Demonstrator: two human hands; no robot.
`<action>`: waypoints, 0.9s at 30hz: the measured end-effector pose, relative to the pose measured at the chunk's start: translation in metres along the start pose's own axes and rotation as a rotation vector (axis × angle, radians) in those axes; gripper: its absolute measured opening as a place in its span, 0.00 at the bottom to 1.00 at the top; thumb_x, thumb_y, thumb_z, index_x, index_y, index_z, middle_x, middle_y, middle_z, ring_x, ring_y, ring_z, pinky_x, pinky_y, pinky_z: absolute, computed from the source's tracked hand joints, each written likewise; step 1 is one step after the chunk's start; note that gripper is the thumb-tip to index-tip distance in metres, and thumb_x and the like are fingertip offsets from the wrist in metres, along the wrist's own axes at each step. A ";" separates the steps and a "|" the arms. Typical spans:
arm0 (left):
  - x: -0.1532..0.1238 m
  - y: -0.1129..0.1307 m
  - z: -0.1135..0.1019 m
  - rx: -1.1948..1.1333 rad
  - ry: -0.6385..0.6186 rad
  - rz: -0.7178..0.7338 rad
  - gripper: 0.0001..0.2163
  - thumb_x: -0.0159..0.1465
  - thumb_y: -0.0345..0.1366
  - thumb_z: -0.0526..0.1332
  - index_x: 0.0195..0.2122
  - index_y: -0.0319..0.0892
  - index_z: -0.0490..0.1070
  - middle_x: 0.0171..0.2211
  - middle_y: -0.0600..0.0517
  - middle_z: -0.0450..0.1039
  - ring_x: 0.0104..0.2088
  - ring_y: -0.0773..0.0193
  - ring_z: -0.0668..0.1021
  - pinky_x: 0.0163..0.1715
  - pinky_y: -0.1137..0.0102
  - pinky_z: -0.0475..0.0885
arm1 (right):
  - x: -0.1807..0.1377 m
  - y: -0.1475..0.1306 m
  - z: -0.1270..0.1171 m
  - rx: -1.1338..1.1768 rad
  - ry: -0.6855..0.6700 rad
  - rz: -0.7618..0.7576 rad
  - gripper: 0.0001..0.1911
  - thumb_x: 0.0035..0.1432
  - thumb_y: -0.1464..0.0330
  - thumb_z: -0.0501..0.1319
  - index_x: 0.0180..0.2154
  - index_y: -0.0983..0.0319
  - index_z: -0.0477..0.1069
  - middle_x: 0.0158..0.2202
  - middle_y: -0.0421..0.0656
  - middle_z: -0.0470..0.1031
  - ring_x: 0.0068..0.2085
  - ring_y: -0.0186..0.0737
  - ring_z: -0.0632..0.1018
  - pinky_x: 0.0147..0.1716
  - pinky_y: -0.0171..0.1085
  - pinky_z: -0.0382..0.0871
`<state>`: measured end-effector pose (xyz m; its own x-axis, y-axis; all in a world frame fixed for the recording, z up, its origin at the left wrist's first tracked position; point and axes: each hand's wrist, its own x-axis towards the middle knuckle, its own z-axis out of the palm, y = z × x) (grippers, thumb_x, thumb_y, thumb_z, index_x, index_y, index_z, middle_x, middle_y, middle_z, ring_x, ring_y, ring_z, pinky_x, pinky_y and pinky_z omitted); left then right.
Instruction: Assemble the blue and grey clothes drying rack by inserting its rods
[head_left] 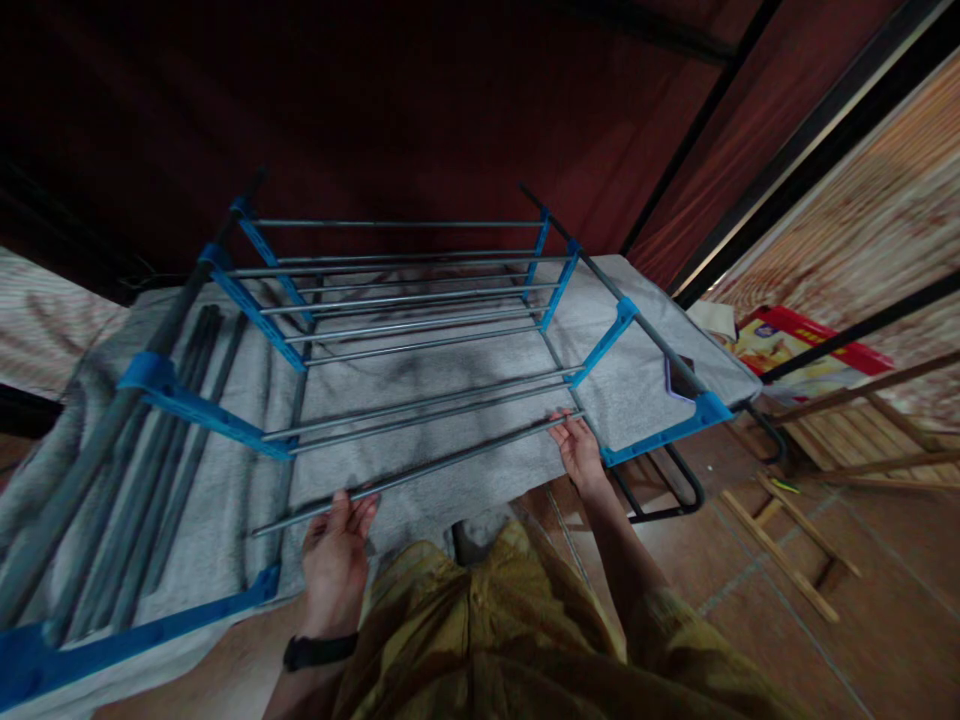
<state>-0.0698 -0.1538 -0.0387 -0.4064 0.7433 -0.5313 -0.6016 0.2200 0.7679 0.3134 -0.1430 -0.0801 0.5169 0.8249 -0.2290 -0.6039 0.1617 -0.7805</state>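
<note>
A thin grey metal rod point(450, 457) lies across both my hands above the grey cloth. My left hand point(339, 545) is closed round it near its left end, and a dark band circles that wrist. Close to the rod's right end, my right hand point(577, 450) pinches it with the fingertips. Beyond it stands a rack frame of grey tubes joined by blue plastic brackets point(592, 347), with several rods fixed between its two sides. The nearest blue brackets, left point(225, 600) and right point(667, 430), have no rod between them.
Several loose thicker tubes point(161, 480) lie on the cloth-covered table point(465, 380) at the left. A phone-like dark object point(679, 378) rests at the right. A red and yellow box point(810, 350), a wooden chair point(885, 430) and a small wooden frame point(787, 545) are beyond the table's right edge.
</note>
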 end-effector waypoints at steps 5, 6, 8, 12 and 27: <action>0.004 -0.002 0.000 0.030 0.019 -0.018 0.11 0.61 0.34 0.67 0.26 0.40 0.67 0.21 0.55 0.75 0.28 0.65 0.81 0.33 0.72 0.76 | 0.000 0.000 0.004 0.023 0.036 -0.019 0.11 0.50 0.69 0.73 0.30 0.57 0.71 0.35 0.37 0.82 0.39 0.36 0.83 0.44 0.38 0.78; 0.004 -0.003 0.000 0.033 0.019 -0.023 0.11 0.62 0.35 0.67 0.26 0.40 0.67 0.22 0.54 0.75 0.28 0.65 0.81 0.33 0.72 0.75 | 0.001 0.000 0.005 0.022 0.041 -0.018 0.12 0.50 0.69 0.73 0.30 0.57 0.71 0.34 0.37 0.81 0.38 0.36 0.83 0.44 0.38 0.79; 0.005 -0.003 -0.001 0.028 0.018 -0.028 0.10 0.62 0.35 0.67 0.27 0.40 0.68 0.22 0.54 0.75 0.28 0.66 0.81 0.32 0.73 0.74 | 0.001 0.000 0.007 0.016 0.051 -0.018 0.13 0.50 0.68 0.74 0.28 0.57 0.70 0.33 0.36 0.81 0.36 0.36 0.83 0.42 0.37 0.79; 0.004 -0.002 -0.002 -0.001 0.004 -0.030 0.09 0.66 0.36 0.63 0.30 0.40 0.69 0.23 0.54 0.76 0.28 0.65 0.81 0.32 0.72 0.74 | 0.001 -0.001 0.008 -0.013 0.055 -0.013 0.14 0.49 0.67 0.74 0.27 0.58 0.68 0.31 0.36 0.81 0.34 0.34 0.82 0.40 0.37 0.80; 0.005 0.001 -0.013 -0.027 -0.016 0.088 0.07 0.67 0.37 0.59 0.34 0.41 0.71 0.30 0.52 0.77 0.33 0.64 0.80 0.42 0.66 0.74 | -0.001 -0.006 0.016 -0.022 0.028 0.061 0.07 0.54 0.69 0.71 0.34 0.58 0.74 0.34 0.40 0.82 0.38 0.37 0.83 0.41 0.39 0.80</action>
<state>-0.0812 -0.1578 -0.0453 -0.4479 0.7690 -0.4561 -0.5824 0.1362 0.8014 0.3064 -0.1362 -0.0662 0.4967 0.8172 -0.2925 -0.6211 0.0993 -0.7774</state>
